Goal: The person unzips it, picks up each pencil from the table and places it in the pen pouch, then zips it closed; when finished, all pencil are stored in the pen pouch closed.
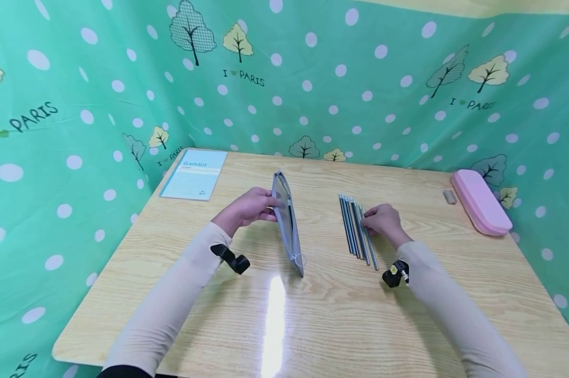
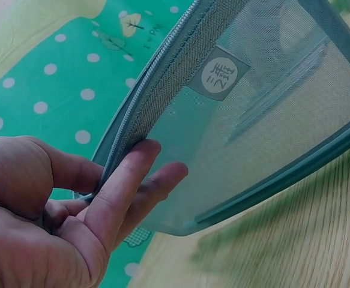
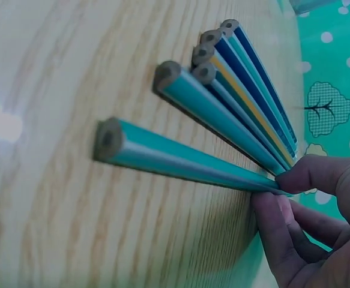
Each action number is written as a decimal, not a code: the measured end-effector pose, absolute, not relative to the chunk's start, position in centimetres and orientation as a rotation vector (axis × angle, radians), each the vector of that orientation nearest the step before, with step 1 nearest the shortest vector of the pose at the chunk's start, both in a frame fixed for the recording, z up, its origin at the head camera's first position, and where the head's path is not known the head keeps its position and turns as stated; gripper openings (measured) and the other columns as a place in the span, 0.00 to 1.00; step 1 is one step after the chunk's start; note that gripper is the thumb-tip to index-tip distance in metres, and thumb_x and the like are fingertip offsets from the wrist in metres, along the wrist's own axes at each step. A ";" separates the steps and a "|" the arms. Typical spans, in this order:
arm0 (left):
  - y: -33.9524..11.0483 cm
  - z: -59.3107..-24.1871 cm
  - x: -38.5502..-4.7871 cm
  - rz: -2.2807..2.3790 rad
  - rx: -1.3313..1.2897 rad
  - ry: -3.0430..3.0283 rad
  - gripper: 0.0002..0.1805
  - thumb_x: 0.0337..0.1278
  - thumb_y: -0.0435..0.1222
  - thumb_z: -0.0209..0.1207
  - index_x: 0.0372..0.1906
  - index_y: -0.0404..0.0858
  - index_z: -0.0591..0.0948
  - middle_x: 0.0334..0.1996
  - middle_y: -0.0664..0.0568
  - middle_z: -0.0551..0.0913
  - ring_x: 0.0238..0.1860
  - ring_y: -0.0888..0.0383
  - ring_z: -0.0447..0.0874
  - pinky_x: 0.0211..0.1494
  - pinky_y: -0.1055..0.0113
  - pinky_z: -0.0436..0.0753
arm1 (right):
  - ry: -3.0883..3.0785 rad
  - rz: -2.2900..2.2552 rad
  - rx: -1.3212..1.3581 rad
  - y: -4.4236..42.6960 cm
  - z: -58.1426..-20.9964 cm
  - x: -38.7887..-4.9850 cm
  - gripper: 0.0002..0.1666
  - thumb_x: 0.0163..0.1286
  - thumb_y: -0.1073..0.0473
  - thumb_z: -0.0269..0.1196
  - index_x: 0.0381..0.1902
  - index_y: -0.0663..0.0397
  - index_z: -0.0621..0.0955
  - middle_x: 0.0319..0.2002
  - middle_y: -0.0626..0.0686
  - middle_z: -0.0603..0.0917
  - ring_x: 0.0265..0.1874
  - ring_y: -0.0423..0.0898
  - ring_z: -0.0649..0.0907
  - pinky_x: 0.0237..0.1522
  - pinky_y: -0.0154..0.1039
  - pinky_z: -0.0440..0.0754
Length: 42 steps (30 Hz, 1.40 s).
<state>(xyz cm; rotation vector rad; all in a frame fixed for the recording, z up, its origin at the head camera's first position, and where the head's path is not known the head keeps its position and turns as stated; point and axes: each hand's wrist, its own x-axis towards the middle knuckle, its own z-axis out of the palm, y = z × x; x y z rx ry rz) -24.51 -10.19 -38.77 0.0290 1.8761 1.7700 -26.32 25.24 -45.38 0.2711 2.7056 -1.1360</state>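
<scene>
My left hand (image 1: 252, 206) pinches the rim of a grey-green mesh zip pouch (image 1: 288, 226), which stands on edge above the table, its long side turned toward me. In the left wrist view the thumb and fingers clasp the pouch's zip edge (image 2: 140, 102); dim streaks show through the mesh, too faint to name. With thumb and fingertips, my right hand (image 1: 382, 219) pinches a green pencil (image 3: 181, 157) at the right end of a row. Several more unsharpened pencils (image 1: 352, 231), green, dark blue and one yellow-striped, lie side by side just left of it.
A light blue notebook (image 1: 193, 175) lies at the table's back left corner. On the right are a pink pencil case (image 1: 481, 202) and a small grey eraser (image 1: 449, 197). A green dotted curtain (image 1: 322, 89) hangs behind the wooden table (image 1: 332, 325).
</scene>
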 end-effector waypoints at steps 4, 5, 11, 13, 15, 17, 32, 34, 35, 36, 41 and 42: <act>-10.1 -38.8 -24.5 1.770 0.031 1.875 0.20 0.77 0.27 0.50 0.66 0.20 0.72 0.48 0.38 0.82 0.36 0.58 0.88 0.41 0.73 0.91 | 2.668 -1.176 0.295 25.7 -45.2 -26.3 0.24 0.66 0.64 0.67 0.57 0.74 0.81 0.45 0.68 0.88 0.20 0.37 0.85 0.29 0.33 0.91; -10.1 -38.8 -24.5 1.771 0.029 1.876 0.20 0.77 0.27 0.50 0.66 0.20 0.72 0.48 0.38 0.82 0.36 0.58 0.88 0.41 0.73 0.91 | 2.654 -1.193 0.302 25.7 -45.2 -26.3 0.24 0.67 0.64 0.66 0.58 0.74 0.81 0.44 0.68 0.88 0.21 0.38 0.85 0.30 0.33 0.91; -9.9 -38.6 -24.5 1.772 0.013 1.872 0.21 0.77 0.27 0.47 0.67 0.20 0.70 0.50 0.37 0.81 0.36 0.58 0.88 0.41 0.73 0.91 | 2.562 -1.305 0.317 26.3 -44.7 -26.1 0.27 0.68 0.65 0.64 0.62 0.74 0.78 0.35 0.57 0.88 0.24 0.37 0.84 0.32 0.32 0.91; -9.8 -38.6 -24.5 1.771 0.017 1.868 0.21 0.77 0.27 0.47 0.68 0.19 0.70 0.51 0.35 0.80 0.37 0.57 0.88 0.41 0.73 0.91 | 2.524 -1.352 0.323 26.4 -44.5 -26.0 0.27 0.68 0.65 0.64 0.63 0.73 0.77 0.33 0.53 0.87 0.24 0.37 0.85 0.33 0.32 0.91; -9.8 -38.5 -24.4 1.772 0.018 1.865 0.21 0.77 0.27 0.47 0.68 0.20 0.69 0.52 0.35 0.79 0.37 0.57 0.88 0.41 0.73 0.91 | 2.483 -1.412 0.331 26.5 -44.1 -26.0 0.28 0.68 0.66 0.64 0.64 0.74 0.76 0.31 0.51 0.86 0.24 0.37 0.85 0.34 0.33 0.91; -9.8 -38.5 -24.5 1.773 0.020 1.861 0.21 0.77 0.26 0.47 0.68 0.20 0.69 0.53 0.34 0.79 0.37 0.57 0.88 0.40 0.74 0.91 | 2.448 -1.468 0.333 26.6 -43.7 -26.0 0.29 0.68 0.67 0.63 0.65 0.75 0.75 0.30 0.51 0.86 0.24 0.37 0.85 0.36 0.34 0.92; -9.9 -38.6 -24.4 1.765 0.037 1.873 0.22 0.77 0.27 0.47 0.68 0.19 0.69 0.52 0.34 0.79 0.38 0.56 0.88 0.42 0.73 0.91 | 2.153 -1.739 0.234 24.9 -40.0 -26.2 0.34 0.75 0.68 0.60 0.74 0.76 0.63 0.36 0.46 0.84 0.33 0.35 0.86 0.45 0.31 0.91; -9.9 -38.6 -24.4 1.769 0.032 1.871 0.21 0.77 0.27 0.47 0.68 0.19 0.69 0.51 0.35 0.79 0.37 0.57 0.88 0.41 0.73 0.91 | 2.112 -1.766 0.201 24.0 -39.5 -26.1 0.34 0.75 0.69 0.59 0.74 0.77 0.62 0.35 0.45 0.84 0.34 0.35 0.87 0.46 0.31 0.90; -9.9 -38.7 -24.4 1.770 0.030 1.871 0.21 0.77 0.27 0.47 0.68 0.19 0.70 0.50 0.35 0.80 0.37 0.57 0.88 0.41 0.74 0.91 | 2.092 -1.782 0.185 23.6 -39.3 -26.0 0.34 0.75 0.69 0.59 0.73 0.77 0.62 0.35 0.45 0.84 0.34 0.36 0.86 0.45 0.30 0.90; -9.9 -38.7 -24.4 1.770 0.029 1.871 0.21 0.77 0.27 0.47 0.67 0.19 0.70 0.50 0.36 0.80 0.37 0.57 0.88 0.41 0.74 0.91 | 2.079 -1.796 0.171 23.1 -39.0 -25.9 0.33 0.75 0.70 0.59 0.73 0.78 0.62 0.36 0.46 0.84 0.33 0.36 0.86 0.44 0.29 0.90; -10.1 -38.7 -24.3 1.762 0.027 1.879 0.20 0.78 0.28 0.48 0.66 0.19 0.71 0.47 0.38 0.81 0.36 0.58 0.88 0.40 0.74 0.91 | 2.048 -1.831 0.106 20.8 -38.1 -25.6 0.31 0.75 0.70 0.58 0.71 0.79 0.64 0.37 0.48 0.84 0.33 0.37 0.85 0.40 0.27 0.89; -10.1 -38.7 -24.3 1.762 0.027 1.881 0.20 0.77 0.28 0.48 0.66 0.19 0.71 0.47 0.39 0.82 0.35 0.58 0.88 0.40 0.74 0.91 | 2.047 -1.831 0.094 20.3 -38.0 -25.5 0.31 0.76 0.70 0.59 0.71 0.79 0.64 0.37 0.48 0.84 0.33 0.37 0.85 0.41 0.27 0.90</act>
